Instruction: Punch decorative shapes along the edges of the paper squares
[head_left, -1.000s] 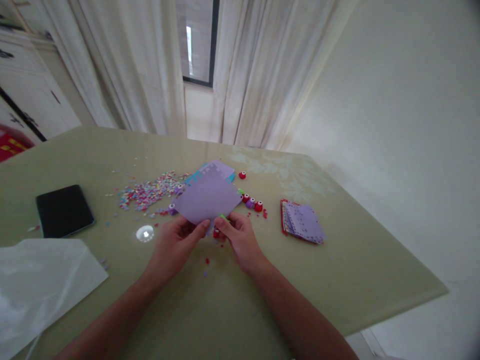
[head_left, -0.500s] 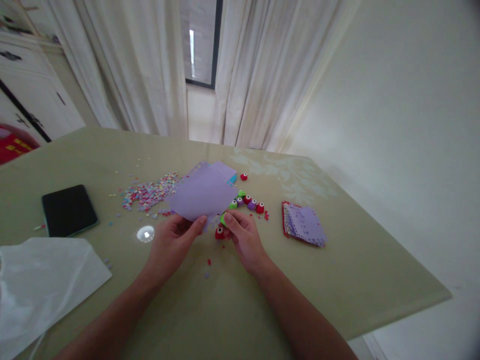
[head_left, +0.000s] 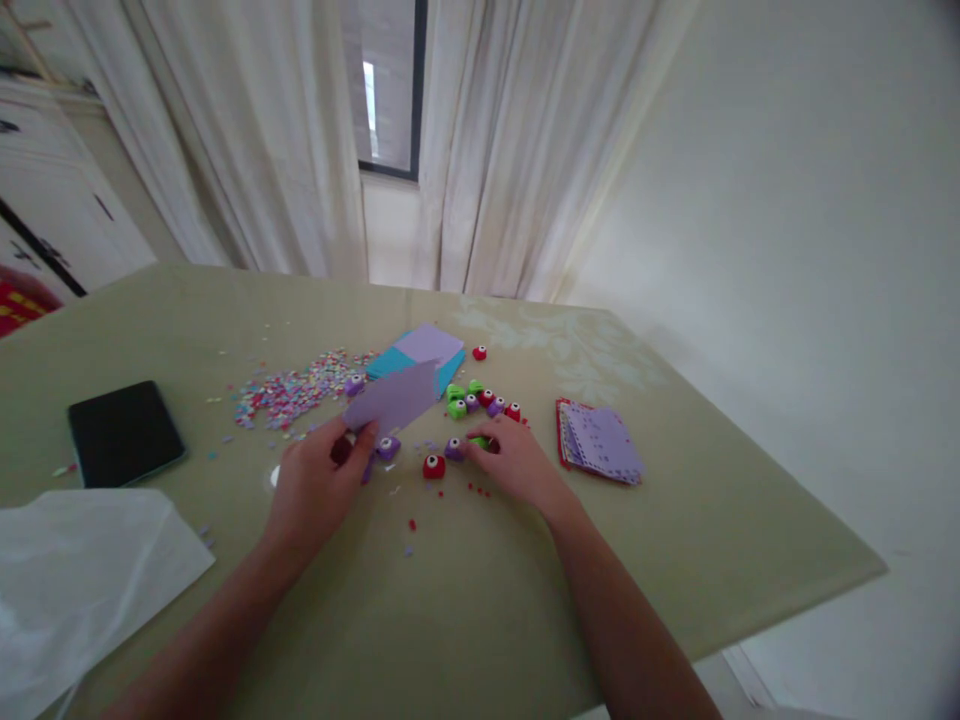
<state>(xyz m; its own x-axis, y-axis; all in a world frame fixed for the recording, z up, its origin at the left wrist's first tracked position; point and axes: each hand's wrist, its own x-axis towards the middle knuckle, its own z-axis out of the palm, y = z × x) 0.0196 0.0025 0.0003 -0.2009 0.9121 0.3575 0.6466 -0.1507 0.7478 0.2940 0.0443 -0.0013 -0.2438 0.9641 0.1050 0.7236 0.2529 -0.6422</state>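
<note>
My left hand [head_left: 319, 485] is closed on a sheet of purple paper [head_left: 397, 397], pinched at its near corner and tilted up off the table. My right hand [head_left: 517, 462] is low over the table, thumb and fingers around a small green paper punch [head_left: 480, 442], mostly hidden by the fingers. Touching or close by the fingertips is a purple punch [head_left: 454, 449]. Left of it sit a red punch [head_left: 433, 467] and another purple punch [head_left: 388, 447]. Several green, purple and red punches form a cluster [head_left: 472, 402] just beyond my right hand.
Purple and blue paper sheets [head_left: 431, 343] lie behind the held sheet. Confetti [head_left: 300, 390] is heaped left of centre. A stack of punched paper [head_left: 604, 443] lies right, a black tablet [head_left: 125, 433] and a white bag [head_left: 82, 580] left. A lone red punch [head_left: 480, 353] stands farther back.
My right hand has come away from the purple sheet and moved right, down to the table with the green punch. My left hand has drawn the sheet left and tilted it, uncovering blue paper and purple punches.
</note>
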